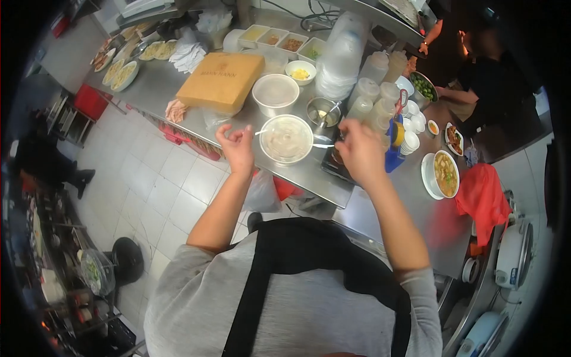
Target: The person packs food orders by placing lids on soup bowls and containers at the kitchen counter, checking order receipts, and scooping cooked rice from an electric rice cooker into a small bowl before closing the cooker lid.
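A round white bowl (286, 139) with a pale, cloudy surface stands near the counter's front edge, and a short white strip sticks out from each side of its rim. At its left, my left hand (238, 146) is closed, thumb and fingertips at the end of the left strip (259, 132). Beyond the other side, my right hand (360, 146) has its fingers pinched together by the right strip (323, 145). How firmly either strip is gripped is hard to see. Just behind is a second white bowl (275, 94).
Left of the bowls lies a brown cardboard box (220, 82). Squeeze bottles (376, 65), stacked clear lids (339, 65) and a metal pot (323, 111) stand to the right. A soup bowl (445, 174) sits farther right. Another person (488, 89) is at the upper right.
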The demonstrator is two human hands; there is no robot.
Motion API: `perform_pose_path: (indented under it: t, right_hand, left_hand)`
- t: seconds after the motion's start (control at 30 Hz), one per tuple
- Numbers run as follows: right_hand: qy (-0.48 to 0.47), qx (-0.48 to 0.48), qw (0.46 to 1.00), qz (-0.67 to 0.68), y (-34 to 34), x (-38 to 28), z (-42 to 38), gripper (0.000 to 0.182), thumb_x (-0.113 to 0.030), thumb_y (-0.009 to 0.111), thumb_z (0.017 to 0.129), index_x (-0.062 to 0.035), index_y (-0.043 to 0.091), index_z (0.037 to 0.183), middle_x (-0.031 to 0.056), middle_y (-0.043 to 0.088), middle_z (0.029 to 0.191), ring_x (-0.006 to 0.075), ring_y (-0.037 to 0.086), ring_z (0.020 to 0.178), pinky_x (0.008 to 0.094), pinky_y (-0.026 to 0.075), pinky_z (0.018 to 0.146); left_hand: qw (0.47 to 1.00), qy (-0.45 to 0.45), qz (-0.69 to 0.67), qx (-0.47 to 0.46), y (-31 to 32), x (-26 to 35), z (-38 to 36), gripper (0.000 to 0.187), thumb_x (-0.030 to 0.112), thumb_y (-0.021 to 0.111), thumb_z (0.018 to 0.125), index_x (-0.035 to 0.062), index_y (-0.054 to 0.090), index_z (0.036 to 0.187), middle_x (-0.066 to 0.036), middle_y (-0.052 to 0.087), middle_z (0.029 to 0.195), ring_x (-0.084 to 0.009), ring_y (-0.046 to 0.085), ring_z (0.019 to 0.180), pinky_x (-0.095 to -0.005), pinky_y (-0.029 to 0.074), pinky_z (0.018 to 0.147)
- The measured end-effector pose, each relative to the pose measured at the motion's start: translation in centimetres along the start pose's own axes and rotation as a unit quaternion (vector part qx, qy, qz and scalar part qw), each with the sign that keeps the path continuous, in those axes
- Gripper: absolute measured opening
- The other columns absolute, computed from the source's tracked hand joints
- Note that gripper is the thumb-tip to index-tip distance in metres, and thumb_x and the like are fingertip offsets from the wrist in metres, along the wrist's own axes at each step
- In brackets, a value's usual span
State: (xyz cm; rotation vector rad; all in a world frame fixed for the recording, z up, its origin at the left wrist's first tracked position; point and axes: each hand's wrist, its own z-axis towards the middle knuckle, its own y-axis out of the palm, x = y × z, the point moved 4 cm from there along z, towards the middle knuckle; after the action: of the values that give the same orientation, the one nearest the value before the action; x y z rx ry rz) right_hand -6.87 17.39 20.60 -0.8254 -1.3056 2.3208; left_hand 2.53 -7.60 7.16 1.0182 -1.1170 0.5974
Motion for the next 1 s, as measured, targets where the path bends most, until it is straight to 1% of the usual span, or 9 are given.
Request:
perform_pose_path:
  t: [0.23,0.5,0.6,0.63,0.73,0.8,0.83,0.97,1.0]
  right_hand:
    - [-0.033,-0.154,0.95,-0.27,9.5,-1.7,4.7,0.029,-0.009,0.053,0.076,-0.0074,0.049,0.104,0.0107,0.064,0.069,0.0254,0.063,0.07,0.0358,0.041,0.07]
    - [0.226,-0.283,0.931,0.033,15.2,-2.9,6.5,0.041,-0.013,0.067,0.068,-0.0109,0.049,0.105,0.0132,0.065,0.081,0.0312,0.063,0.079,0.0392,0.047,0.071]
    - [0.291,-0.304,0.905,0.065,19.8,0.4,5.3,0.045,-0.015,0.072,0.064,-0.0111,0.05,0.104,0.0152,0.064,0.087,0.0323,0.062,0.081,0.0385,0.047,0.074]
    - [0.306,-0.304,0.901,0.051,21.4,1.1,4.6,0.046,-0.016,0.073,0.063,-0.0109,0.051,0.103,0.016,0.063,0.089,0.0324,0.062,0.081,0.0381,0.048,0.075]
    - [0.361,-0.124,0.918,0.107,22.8,0.1,1.9,0.032,-0.015,0.067,0.072,-0.0083,0.053,0.1,0.0149,0.063,0.09,0.028,0.063,0.082,0.037,0.049,0.073]
    - [0.477,-0.019,0.723,0.5,24.2,-1.0,-0.8,0.023,-0.019,0.062,0.079,-0.0069,0.054,0.096,0.0122,0.063,0.088,0.0247,0.063,0.08,0.0348,0.05,0.069]
    - [0.495,0.037,0.563,0.661,24.7,-1.5,-1.3,0.02,-0.022,0.06,0.082,-0.0063,0.055,0.094,0.0109,0.063,0.088,0.0231,0.063,0.08,0.0337,0.051,0.067]
    - [0.438,-0.055,0.727,0.527,23.7,0.1,2.0,0.04,-0.037,0.057,0.085,-0.0017,0.053,0.103,0.0128,0.061,0.089,0.0212,0.061,0.072,0.0336,0.052,0.064]
    - [0.468,-0.016,0.706,0.531,23.1,0.4,4.0,0.042,-0.037,0.058,0.085,-0.0005,0.052,0.106,0.0144,0.059,0.093,0.0229,0.061,0.075,0.035,0.053,0.065]
  left_hand:
    - [0.979,-0.003,0.195,-0.053,-3.5,-3.9,3.4,0.048,0.0,0.063,0.078,0.0081,0.03,0.112,-0.003,0.052,0.072,-0.0101,0.05,0.063,-0.0231,0.041,0.06]
    - [0.974,-0.018,0.159,-0.163,-8.1,-5.5,9.0,0.054,0.0,0.063,0.076,0.0085,0.028,0.117,-0.002,0.052,0.07,-0.0104,0.051,0.061,-0.0231,0.042,0.058]
    - [0.948,0.033,0.256,-0.187,-7.2,-5.2,8.5,0.057,0.002,0.065,0.075,0.0076,0.031,0.121,-0.004,0.053,0.076,-0.0113,0.053,0.069,-0.0246,0.042,0.061]
    - [0.868,0.169,0.434,-0.176,-6.7,-3.4,8.3,0.057,0.007,0.068,0.075,0.0049,0.037,0.122,-0.008,0.052,0.086,-0.0132,0.053,0.08,-0.027,0.043,0.068]
    - [0.811,0.285,0.471,-0.198,-7.2,-3.0,8.3,0.043,0.009,0.061,0.081,0.0014,0.043,0.12,-0.01,0.052,0.096,-0.0178,0.049,0.094,-0.0307,0.04,0.083]
    - [0.951,-0.014,0.196,-0.238,-8.6,-4.6,8.2,0.038,0.015,0.052,0.088,0.001,0.043,0.122,-0.011,0.052,0.106,-0.0174,0.048,0.102,-0.0309,0.038,0.089]
    - [0.954,-0.168,0.042,-0.244,-8.6,-5.6,7.8,0.036,0.017,0.048,0.092,0.0008,0.042,0.124,-0.011,0.052,0.112,-0.0172,0.047,0.106,-0.031,0.037,0.092]
    - [0.913,-0.286,0.011,-0.292,-5.9,-3.3,6.5,0.042,0.023,0.041,0.096,0.0012,0.036,0.132,-0.013,0.048,0.124,-0.0168,0.047,0.111,-0.0304,0.038,0.093]
    - [0.91,-0.292,0.003,-0.293,-5.8,-3.9,6.6,0.041,0.025,0.04,0.096,0.0021,0.037,0.131,-0.012,0.049,0.122,-0.0168,0.049,0.108,-0.0302,0.04,0.09]
